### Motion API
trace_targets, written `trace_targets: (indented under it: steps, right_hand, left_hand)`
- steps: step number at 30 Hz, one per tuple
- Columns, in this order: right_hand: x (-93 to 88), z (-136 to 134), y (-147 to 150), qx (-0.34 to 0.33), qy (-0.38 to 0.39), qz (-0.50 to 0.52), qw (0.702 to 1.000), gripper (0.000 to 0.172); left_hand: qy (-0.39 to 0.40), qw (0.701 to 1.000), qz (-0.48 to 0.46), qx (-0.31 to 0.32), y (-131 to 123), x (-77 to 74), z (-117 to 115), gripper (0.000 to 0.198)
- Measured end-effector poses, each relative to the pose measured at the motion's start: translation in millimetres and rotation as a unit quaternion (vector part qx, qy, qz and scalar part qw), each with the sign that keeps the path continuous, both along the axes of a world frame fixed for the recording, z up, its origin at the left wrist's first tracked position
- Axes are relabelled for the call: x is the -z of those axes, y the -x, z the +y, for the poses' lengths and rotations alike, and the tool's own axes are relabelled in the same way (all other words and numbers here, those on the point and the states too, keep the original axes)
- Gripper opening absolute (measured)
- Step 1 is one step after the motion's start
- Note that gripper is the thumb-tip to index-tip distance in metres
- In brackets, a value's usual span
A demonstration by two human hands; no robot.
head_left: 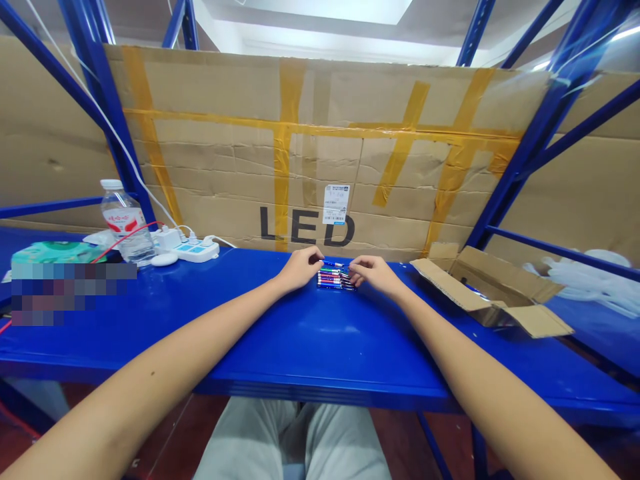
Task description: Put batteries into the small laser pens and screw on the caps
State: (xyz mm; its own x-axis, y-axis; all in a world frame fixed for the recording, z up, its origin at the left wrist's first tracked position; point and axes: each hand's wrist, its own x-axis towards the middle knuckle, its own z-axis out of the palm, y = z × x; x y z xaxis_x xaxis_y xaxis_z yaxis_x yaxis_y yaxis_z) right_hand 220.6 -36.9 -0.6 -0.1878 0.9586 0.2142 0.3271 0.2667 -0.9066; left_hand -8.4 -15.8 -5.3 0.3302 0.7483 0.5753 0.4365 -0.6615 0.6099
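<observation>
A small row of several pens (334,279), blue and red with white parts, lies on the blue table (280,333) near its far edge. My left hand (299,267) rests at the left end of the row with fingers curled against the pens. My right hand (373,273) presses on the right end, fingers bent. One pen (334,264) lies a little apart at the back, between the fingertips of both hands.
A taped cardboard sheet marked LED (310,153) stands behind the table. An open cardboard box (493,293) lies at the right. At the left stand a water bottle (123,223), a power strip (193,249) and a tissue pack (55,253). Blue rack posts flank both sides.
</observation>
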Motion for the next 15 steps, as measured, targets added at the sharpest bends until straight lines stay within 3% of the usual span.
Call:
trace_targets:
  steps: [3, 7, 15]
  right_hand:
    - [1.7, 15, 1, 0.050, -0.058, -0.085, 0.993, 0.013]
    - [2.5, 31, 1, 0.103, -0.170, -0.254, 0.947, 0.016]
    - [17.6, 43, 7, 0.112, -0.146, -0.290, 0.939, 0.021]
  left_hand:
    - [0.012, 1.000, -0.004, -0.006, -2, 0.9, 20, 0.005]
    - [0.063, 0.997, -0.033, -0.029, -8, 8.1, 46, 0.007]
    - [0.141, 0.987, -0.068, -0.045, -16, 27.9, 75, 0.013]
